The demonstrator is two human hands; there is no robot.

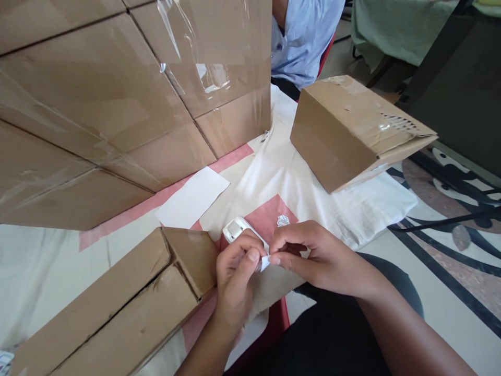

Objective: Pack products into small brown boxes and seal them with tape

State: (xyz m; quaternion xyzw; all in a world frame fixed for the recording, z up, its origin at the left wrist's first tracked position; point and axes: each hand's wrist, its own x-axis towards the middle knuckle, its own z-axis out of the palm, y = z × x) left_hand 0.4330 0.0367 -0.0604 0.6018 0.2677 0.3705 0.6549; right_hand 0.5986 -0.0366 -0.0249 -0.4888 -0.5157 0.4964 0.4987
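White slip (265, 261): between both hands' fingertips; not set down.
Left hand (239, 263): fingers curled, thumb at slip.
Right hand (313, 256): pinching slip's edge.
Progress: slip apparently mid-handling; what remains, can't tell.
Cartons: taped stack (136, 104) beyond left hand, long carton (117, 308) left of it, tilted box (332, 136) beyond right; contents hidden.

A: Please, what material is the stack of boxes (78, 94) at the upper left?

B: It looks like matt cardboard, but the clear tape (213, 75) over it is glossy, as plastic is.

A: And the long box (148, 313) at the lower left?

B: Also matt cardboard, rather rough at one torn edge.

A: Near the middle?

B: The white sheet (193, 198) seems smooth paper, the white device (237, 228) smooth plastic, the tablecloth (258, 172) wrinkled fabric.
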